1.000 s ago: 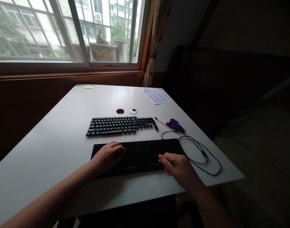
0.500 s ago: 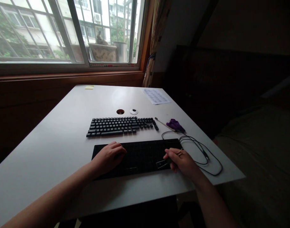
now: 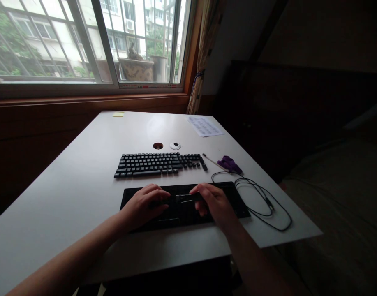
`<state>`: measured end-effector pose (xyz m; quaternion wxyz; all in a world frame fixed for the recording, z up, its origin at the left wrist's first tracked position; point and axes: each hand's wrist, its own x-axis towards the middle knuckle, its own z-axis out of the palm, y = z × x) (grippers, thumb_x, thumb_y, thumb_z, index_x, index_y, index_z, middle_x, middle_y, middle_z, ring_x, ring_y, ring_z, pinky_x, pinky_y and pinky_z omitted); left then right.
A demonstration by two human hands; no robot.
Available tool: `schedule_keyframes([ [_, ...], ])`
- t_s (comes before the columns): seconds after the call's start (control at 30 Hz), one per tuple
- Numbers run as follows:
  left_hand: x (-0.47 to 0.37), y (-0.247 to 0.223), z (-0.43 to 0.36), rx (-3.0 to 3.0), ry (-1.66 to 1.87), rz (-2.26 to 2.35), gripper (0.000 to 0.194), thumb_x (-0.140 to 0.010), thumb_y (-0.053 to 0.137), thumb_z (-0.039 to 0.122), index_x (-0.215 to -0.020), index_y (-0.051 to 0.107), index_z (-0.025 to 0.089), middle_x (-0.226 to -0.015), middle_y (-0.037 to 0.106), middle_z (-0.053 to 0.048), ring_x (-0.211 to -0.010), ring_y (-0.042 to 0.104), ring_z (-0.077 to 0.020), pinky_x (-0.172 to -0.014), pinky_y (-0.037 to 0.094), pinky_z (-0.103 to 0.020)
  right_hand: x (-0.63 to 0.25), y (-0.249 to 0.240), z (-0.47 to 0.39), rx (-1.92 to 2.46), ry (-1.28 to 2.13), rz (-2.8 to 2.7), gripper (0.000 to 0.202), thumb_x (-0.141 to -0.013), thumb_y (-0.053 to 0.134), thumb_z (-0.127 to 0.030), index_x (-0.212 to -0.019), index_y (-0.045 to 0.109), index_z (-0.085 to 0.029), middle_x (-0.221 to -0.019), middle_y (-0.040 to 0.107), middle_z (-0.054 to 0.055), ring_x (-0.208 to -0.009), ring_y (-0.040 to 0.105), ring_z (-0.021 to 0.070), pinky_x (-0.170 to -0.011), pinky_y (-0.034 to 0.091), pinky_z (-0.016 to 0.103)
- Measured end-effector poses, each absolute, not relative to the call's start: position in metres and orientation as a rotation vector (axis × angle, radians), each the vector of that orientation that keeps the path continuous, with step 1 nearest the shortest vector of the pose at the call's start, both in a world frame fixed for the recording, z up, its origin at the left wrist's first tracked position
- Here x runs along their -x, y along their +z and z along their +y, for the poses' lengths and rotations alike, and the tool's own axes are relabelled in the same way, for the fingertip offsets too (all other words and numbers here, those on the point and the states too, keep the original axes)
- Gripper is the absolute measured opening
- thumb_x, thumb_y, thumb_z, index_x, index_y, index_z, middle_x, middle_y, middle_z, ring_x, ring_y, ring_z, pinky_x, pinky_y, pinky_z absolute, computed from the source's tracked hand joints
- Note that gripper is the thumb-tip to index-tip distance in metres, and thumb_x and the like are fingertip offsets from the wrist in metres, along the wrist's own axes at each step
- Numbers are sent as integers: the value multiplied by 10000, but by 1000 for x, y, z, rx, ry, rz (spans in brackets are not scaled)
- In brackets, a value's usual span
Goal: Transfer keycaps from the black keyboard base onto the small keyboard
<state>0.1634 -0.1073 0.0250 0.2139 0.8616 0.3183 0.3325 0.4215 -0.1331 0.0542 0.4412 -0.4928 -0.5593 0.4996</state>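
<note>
A black keyboard base [image 3: 220, 205] lies near the front of the white table. My left hand [image 3: 146, 204] is over its left half, with fingers and thumb curled towards each other; whatever is between them is too dark to make out. My right hand [image 3: 211, 199] is closed around a small keycap puller [image 3: 183, 198], whose thin wire prongs point left towards my left fingertips. Behind the base, loose black keycaps [image 3: 148, 164] are laid out in rows like a keyboard. Dark shadow hides the surface detail of the base.
A coiled black cable [image 3: 262, 197] runs from the base to the right. Beyond it lie a purple cloth [image 3: 230, 164] and a thin brush [image 3: 211, 159]. Printed paper [image 3: 205, 126], a yellow note [image 3: 118, 114] and a round cable hole [image 3: 158, 146] are farther back.
My right hand has moved left across the keyboard base with the keycap puller, close to my left hand. The left fingers have lifted and shifted slightly right.
</note>
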Motion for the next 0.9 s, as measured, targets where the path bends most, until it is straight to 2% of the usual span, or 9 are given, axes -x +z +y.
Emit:
schedule_keyframes([
  [0.13,-164,31,-113,-2186,975,824,286,-861,668,239,-1135,606,187,-1011,604,-58,-776,608,-115,-727,527,-250,-397,48,-131,1106,1333,-1390,392,-934,500,-521,-907,680,-174,-571,623,-14,-402,506,74,-388,344,169],
  [0.4,-165,38,-113,-1942,1023,784,144,-867,651,226,-991,667,154,-913,630,-65,-804,615,-146,-710,511,-253,-383,40,-135,981,1340,-1305,359,-957,494,-477,-900,667,-169,-555,627,-16,-383,497,63,-383,315,167],
  [0.73,-158,34,-109,-1744,851,656,213,-842,688,294,-994,714,146,-951,645,-85,-865,623,-178,-761,507,-269,-391,48,-139,793,1315,-1566,235,-960,527,-355,-861,645,-178,-588,642,-26,-424,549,76,-424,392,182],
  [0.9,-156,32,-109,-1534,936,709,219,-838,695,317,-984,702,155,-949,650,-68,-864,627,-169,-784,515,-269,-396,43,-139,881,1259,-1470,301,-977,479,-389,-841,649,-181,-544,592,-31,-399,511,83,-404,358,198],
])
